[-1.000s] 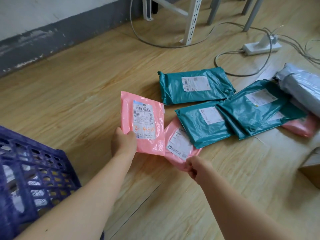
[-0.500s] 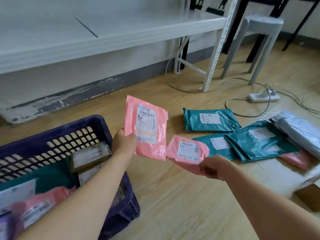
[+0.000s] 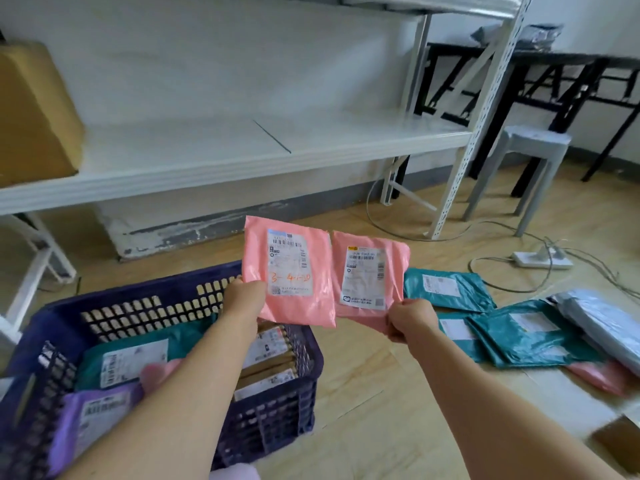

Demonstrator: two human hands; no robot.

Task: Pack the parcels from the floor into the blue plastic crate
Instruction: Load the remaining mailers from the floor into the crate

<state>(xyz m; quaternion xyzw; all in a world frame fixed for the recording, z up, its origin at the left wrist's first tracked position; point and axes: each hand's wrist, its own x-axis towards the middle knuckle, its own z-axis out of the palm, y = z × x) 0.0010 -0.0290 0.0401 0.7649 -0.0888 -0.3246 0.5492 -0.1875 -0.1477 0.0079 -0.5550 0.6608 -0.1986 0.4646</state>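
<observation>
My left hand (image 3: 244,297) grips a pink parcel (image 3: 291,271) with orange writing on its label, held upright over the crate's right rim. Beside it my right hand (image 3: 410,322) pinches the lower edge of a second pink parcel (image 3: 369,275), raised above the floor. The blue plastic crate (image 3: 145,303) stands at lower left and holds teal, purple, pink and brown parcels. On the floor to the right lie several teal parcels (image 3: 530,336), a grey one (image 3: 602,318) and a pink one (image 3: 602,375) partly under them.
A white metal shelf (image 3: 242,147) runs behind the crate with a cardboard box (image 3: 31,112) on its left end. A grey stool (image 3: 530,157), a black table, a power strip (image 3: 540,259) with cables and a brown box corner (image 3: 620,445) surround the floor pile.
Both hands have lifted their pink parcels off the floor and carried them leftward toward the crate. The view has tilted up, revealing the shelf and the crate's contents.
</observation>
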